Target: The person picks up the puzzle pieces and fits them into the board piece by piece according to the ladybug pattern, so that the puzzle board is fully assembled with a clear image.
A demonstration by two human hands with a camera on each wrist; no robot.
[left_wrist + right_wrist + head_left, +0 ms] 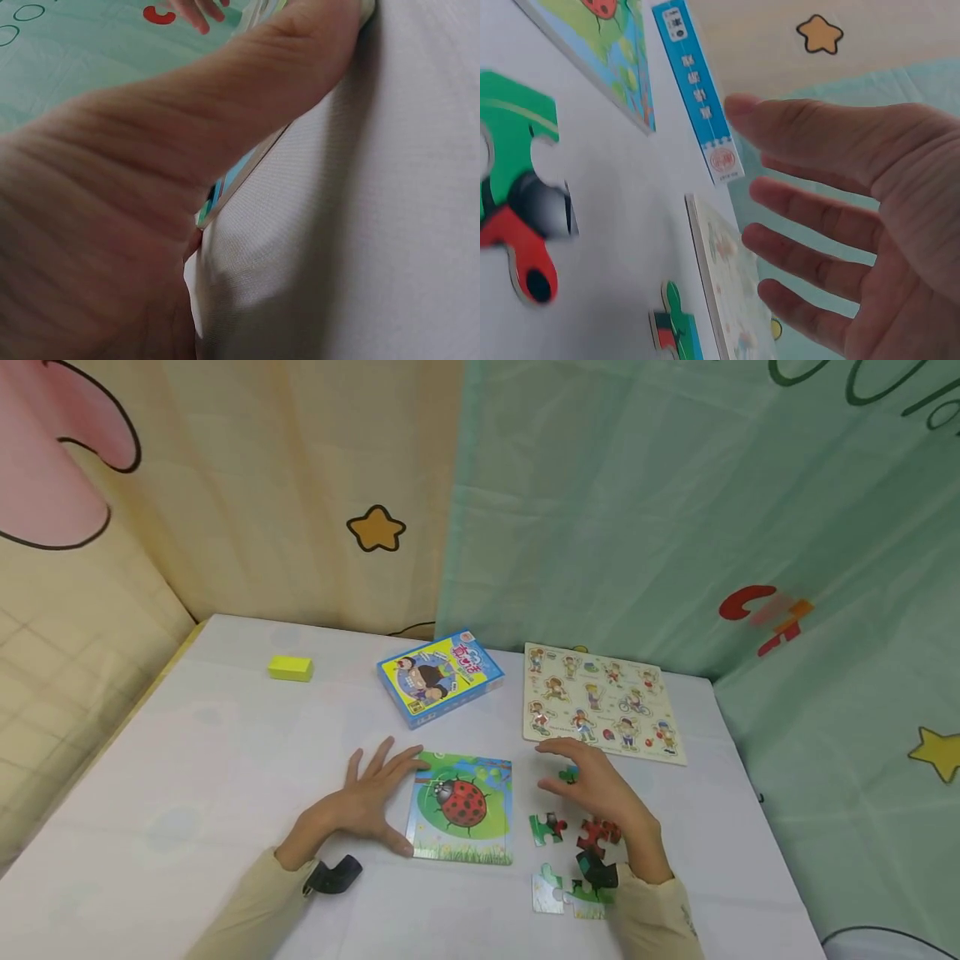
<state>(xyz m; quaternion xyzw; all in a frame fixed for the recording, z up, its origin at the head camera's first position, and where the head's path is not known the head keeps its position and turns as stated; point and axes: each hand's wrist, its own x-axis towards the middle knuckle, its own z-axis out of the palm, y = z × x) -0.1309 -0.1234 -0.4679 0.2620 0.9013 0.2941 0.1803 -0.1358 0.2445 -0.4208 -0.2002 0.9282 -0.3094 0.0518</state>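
A square ladybug picture board [462, 806] lies flat on the table. My left hand [367, 806] touches its left side with fingers spread, the thumb by the lower left corner and a finger by the upper left one. Over the loose jigsaw pieces right of the board hovers my right hand [600, 781], holding nothing, its fingers apart from the thumb. Beneath and beside it lie a green piece [567, 774], a green, black and red piece [525, 180], red spotted pieces [592, 835] and a pale grassy piece [547, 893]. The right wrist and its camera partly cover some pieces.
Behind the ladybug board lies a blue and yellow box [441, 677]. A wooden board with small figures [600, 702] is at the back right. A yellow block [290, 668] sits at the back left of the white table [187, 760]. Curtains hang behind.
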